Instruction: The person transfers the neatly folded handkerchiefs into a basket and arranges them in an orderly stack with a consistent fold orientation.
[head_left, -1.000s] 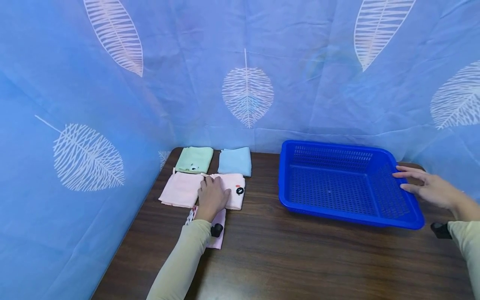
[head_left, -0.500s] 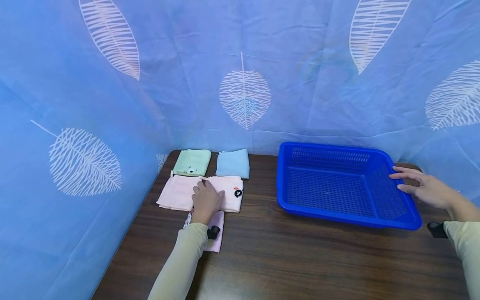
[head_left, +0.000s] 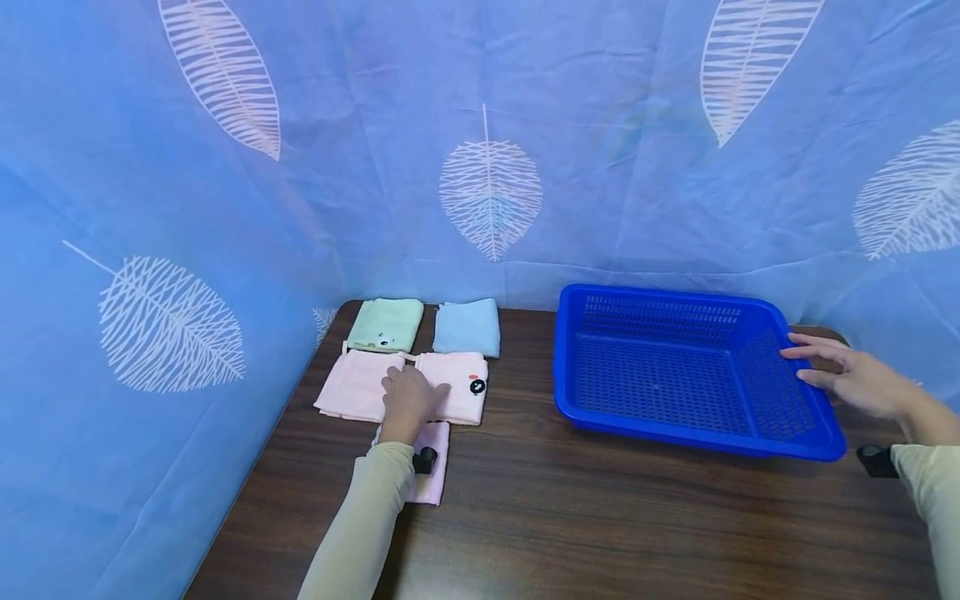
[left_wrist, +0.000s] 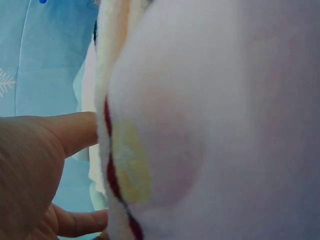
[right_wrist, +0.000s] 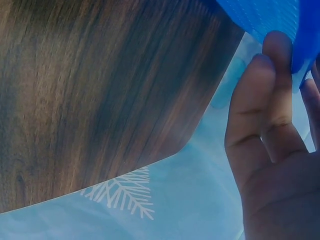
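My left hand (head_left: 407, 404) rests where two folded pale pink washcloths meet, its fingers bent on them. The left washcloth (head_left: 356, 385) is plain; the right washcloth (head_left: 461, 400) has a black round mark. Under my left wrist lies a lilac-pink washcloth (head_left: 431, 483), partly hidden by it. Its close surface, with a yellow patch and dark red edging, fills much of the left wrist view, beyond my thumb (left_wrist: 75, 131). At the right, my right hand (head_left: 870, 382) holds the rim of a blue plastic basket (head_left: 697, 446), with fingers on both sides of that rim in the right wrist view.
Behind the pink pair lie a folded green washcloth (head_left: 390, 321) and a light blue washcloth (head_left: 467, 327). All stand on a dark wooden table (head_left: 585, 517), in front of a blue curtain (head_left: 600, 208) with white leaf prints. The basket is at the table's back right.
My left hand has drawn back slightly toward me over the pink washcloths, showing more of their inner edges. My right hand stays at the basket rim. The head view shifted a little.
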